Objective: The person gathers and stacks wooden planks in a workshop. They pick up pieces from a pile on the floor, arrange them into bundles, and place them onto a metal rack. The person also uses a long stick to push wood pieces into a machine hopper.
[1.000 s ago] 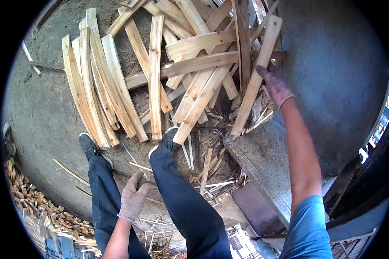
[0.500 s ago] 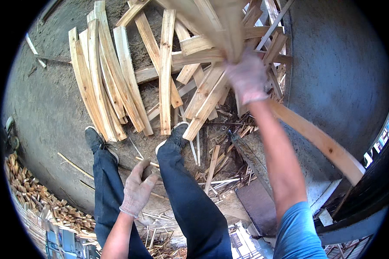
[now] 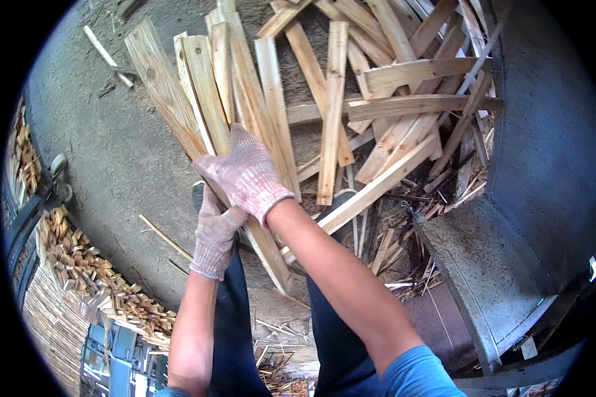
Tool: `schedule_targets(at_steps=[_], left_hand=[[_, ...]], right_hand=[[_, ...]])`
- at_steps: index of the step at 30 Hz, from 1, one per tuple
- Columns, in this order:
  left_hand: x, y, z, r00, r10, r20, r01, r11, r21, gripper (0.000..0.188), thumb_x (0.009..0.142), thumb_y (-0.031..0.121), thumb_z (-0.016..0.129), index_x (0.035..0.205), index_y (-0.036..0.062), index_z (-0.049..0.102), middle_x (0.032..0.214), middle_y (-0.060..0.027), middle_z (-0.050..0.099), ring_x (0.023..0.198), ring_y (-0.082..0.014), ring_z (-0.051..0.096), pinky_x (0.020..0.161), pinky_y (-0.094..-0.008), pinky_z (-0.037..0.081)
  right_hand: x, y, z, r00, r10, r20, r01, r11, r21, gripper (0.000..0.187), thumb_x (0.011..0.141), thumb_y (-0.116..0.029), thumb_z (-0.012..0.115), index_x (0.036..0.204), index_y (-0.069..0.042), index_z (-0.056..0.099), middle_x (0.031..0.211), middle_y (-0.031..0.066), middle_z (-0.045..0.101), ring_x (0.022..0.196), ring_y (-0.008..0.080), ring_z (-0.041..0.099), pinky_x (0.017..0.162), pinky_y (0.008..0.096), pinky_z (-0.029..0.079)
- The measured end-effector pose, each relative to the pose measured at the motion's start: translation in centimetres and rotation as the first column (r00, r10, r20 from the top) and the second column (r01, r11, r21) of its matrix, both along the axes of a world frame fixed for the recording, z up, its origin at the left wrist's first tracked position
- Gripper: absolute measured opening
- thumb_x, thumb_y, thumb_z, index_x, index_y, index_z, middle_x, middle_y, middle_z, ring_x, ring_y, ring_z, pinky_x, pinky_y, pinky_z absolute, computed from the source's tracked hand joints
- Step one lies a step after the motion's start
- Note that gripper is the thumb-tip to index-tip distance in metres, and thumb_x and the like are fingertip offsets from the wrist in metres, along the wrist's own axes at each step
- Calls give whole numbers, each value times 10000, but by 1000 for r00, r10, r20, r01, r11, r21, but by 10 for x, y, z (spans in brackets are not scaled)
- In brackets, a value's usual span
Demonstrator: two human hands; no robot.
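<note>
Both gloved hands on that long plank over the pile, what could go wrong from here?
1. The long plank is held only near its lower end by the right hand and left hand; its far end may swing or sag.
2. Its low tip sits close to the legs.
3. Loose slats and splinters underfoot look like a trip hazard.

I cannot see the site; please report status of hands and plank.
Left hand and right hand, gloved, both grip one long plank. Plank lies over the slat pile. Nothing blocks.

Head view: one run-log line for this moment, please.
right hand: grips plank | left hand: grips same plank lower | plank: tilted, over pile of slats | floor: concrete
</note>
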State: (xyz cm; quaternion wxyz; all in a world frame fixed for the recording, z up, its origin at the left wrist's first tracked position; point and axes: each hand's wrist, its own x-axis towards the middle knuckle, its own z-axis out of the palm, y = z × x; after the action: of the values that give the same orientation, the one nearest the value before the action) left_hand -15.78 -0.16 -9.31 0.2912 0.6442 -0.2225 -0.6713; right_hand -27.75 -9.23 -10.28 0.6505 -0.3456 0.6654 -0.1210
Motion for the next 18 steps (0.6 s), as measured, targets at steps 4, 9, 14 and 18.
schedule_targets(at_steps=[4, 9, 14, 18], left_hand=[[52, -7, -13, 978, -60, 202, 66, 998, -21, 675, 900, 209, 730, 1468, 1, 428, 1269, -84, 601, 1150, -180, 583, 1018, -324, 473], [138, -34, -29, 967, 17, 254, -22, 1000, 17, 566, 928, 220, 669, 1402, -6, 458, 1099, -94, 631, 883, -159, 630, 779, -292, 564], [119, -13, -45, 975, -10, 224, -24, 989, 148, 611, 886, 193, 661, 1429, -3, 462, 1096, -92, 640, 881, -166, 625, 780, -308, 556], [91, 5, -38, 936, -246, 252, 214, 965, 149, 726, 837, 236, 676, 1449, -64, 427, 1254, -203, 628, 1127, -249, 608, 1004, -364, 483]], right_hand=[[32, 3, -4, 1000, -25, 17, 26, 998, -62, 910, 777, -385, 799, 1442, 100, 409, 1369, 346, 543, 1301, 446, 539, 1133, 431, 419], [-29, 101, 13, 800, -423, -427, 384, 906, -179, 595, 834, -242, 803, 1286, 20, 518, 1218, 170, 578, 1156, 268, 551, 1039, 395, 448], [-18, 176, -21, 481, -780, -400, 869, 366, 332, 415, 920, -424, 724, 986, -28, 618, 892, 59, 621, 802, 164, 611, 754, 299, 506], [20, 171, -40, 294, -947, -129, 902, 231, 364, 328, 847, -223, 811, 1016, -2, 639, 897, 57, 639, 806, 162, 616, 754, 301, 503]])
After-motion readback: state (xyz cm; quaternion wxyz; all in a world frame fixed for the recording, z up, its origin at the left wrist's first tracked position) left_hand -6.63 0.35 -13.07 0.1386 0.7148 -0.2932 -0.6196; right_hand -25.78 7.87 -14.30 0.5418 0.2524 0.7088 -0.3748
